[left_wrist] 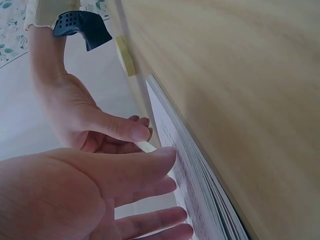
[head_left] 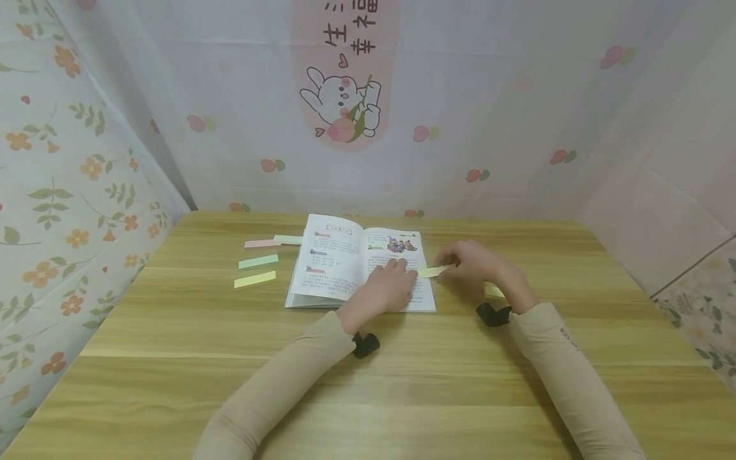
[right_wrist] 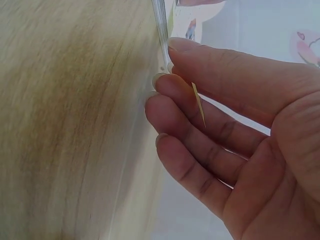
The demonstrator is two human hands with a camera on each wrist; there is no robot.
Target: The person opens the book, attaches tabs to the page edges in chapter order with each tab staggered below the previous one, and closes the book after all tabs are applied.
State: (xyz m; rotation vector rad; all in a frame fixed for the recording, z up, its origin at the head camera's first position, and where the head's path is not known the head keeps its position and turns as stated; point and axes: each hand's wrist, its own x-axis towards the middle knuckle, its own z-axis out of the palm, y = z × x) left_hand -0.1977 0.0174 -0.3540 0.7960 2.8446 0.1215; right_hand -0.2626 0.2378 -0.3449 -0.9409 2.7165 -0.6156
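An open book (head_left: 333,262) with printed text and a coloured picture lies on the table. My left hand (head_left: 392,285) rests on its right page, fingers fairly straight, as the left wrist view also shows. At the page's right edge, my right hand (head_left: 468,263) pinches a pale yellow sticky strip (head_left: 432,271) between thumb and fingers. The strip's left end overlaps the page margin; whether it is stuck there I cannot tell. In the right wrist view a thin edge of the strip (right_wrist: 199,104) shows between the thumb and curled fingers.
Left of the book lie a pink strip (head_left: 262,243), a green strip (head_left: 258,261) and a yellow strip (head_left: 255,279). A pale green strip (head_left: 287,239) reaches to the book's left edge. A yellow pad (head_left: 493,291) sits beside the right wrist. A printed curtain (head_left: 437,172) hangs behind.
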